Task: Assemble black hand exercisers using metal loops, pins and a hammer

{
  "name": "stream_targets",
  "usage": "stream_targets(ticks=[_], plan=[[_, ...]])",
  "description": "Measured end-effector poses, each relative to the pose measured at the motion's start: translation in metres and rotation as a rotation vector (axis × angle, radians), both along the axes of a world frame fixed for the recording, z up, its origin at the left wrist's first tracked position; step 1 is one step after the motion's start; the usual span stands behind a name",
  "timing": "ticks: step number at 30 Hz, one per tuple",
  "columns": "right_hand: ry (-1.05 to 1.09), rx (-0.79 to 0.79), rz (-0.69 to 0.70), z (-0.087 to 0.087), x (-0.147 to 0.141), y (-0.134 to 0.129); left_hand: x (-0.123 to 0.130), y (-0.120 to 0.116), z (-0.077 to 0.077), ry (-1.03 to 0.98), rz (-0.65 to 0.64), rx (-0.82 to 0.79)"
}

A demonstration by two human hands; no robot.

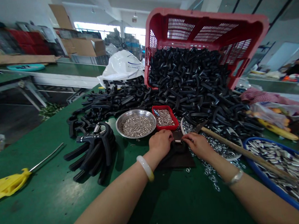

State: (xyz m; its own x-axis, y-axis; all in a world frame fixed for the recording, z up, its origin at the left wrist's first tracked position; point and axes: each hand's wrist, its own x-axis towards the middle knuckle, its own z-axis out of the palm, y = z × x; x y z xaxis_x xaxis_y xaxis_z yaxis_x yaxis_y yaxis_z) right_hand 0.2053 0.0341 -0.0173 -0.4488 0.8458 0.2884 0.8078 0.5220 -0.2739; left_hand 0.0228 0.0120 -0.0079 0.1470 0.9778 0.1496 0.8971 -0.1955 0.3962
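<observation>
Fingertips of my left hand [160, 145] are closed on the left side of a black hand grip [177, 148] with a small coil spring [178, 141] showing at its top. From the right, my right hand [199, 145] pinches beside the same spring. The hand grip lies low over a dark flat pad [180, 162], and my fingers hide part of it. Just behind my hands are a red tray [176, 124] of small metal pins and a steel bowl [119, 128] of tiny metal parts. A round tray of metal rings [217, 148] is partly under my right hand.
Assembled black hand grips [90, 153] are stacked at left, near a screwdriver-like rod with yellow wrapping [12, 185]. A tilted red crate [206, 14] spills black handles [188, 74] across the back. A hammer's wooden handle [245, 151] crosses a blue basin [261, 186] of metal pieces.
</observation>
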Motion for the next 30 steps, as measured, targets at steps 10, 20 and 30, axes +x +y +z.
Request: stream_targets(ticks=[10,20,30], plan=[[-0.314,0.192,0.009,-0.001,-0.009,-0.011,0.001,-0.003,-0.003,0.004,0.017,0.041],[0.015,0.007,0.056,0.016,-0.005,-0.008,-0.003,0.000,0.001,-0.212,-0.017,0.095],[0.885,-0.342,0.094,0.027,-0.044,-0.016,-0.020,-0.004,0.042,-1.024,-0.130,-0.569]])
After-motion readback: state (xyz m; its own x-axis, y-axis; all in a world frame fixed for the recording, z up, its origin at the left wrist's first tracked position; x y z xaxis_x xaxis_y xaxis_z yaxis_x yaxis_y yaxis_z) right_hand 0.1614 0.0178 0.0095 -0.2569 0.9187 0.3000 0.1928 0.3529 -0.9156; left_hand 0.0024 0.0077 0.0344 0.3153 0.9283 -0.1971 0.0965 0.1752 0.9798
